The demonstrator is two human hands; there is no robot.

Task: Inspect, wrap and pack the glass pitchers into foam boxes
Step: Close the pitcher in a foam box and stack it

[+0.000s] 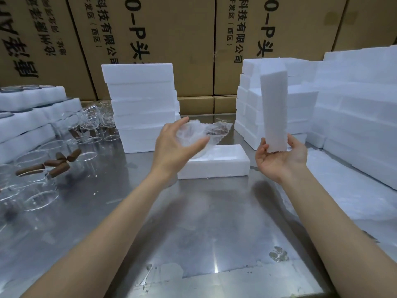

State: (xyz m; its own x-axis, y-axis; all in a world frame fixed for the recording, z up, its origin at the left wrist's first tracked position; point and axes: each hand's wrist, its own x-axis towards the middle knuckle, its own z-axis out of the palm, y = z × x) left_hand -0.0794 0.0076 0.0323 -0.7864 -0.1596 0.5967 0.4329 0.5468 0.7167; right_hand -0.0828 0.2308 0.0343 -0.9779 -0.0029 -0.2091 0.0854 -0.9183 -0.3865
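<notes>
Left hand (pixel 174 145) curled around a wrapped pitcher (pixel 202 132), bundle lifted off the metal table (pixel 193 222), just above an open foam box (pixel 214 162). Right hand (pixel 281 158) gripping the bottom end of a foam lid (pixel 275 108), held upright, well right of the bundle. Beyond the left hand, a stack of foam boxes (pixel 144 104); farther left, bare glass pitchers (pixel 43 160) with brown handles. Behind, cardboard cartons (pixel 171 39).

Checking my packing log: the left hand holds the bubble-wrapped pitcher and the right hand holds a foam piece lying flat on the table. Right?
Not quite. The head view shows the foam piece held upright above the table in the right hand; the left hand does hold the bubble-wrapped pitcher.
</notes>
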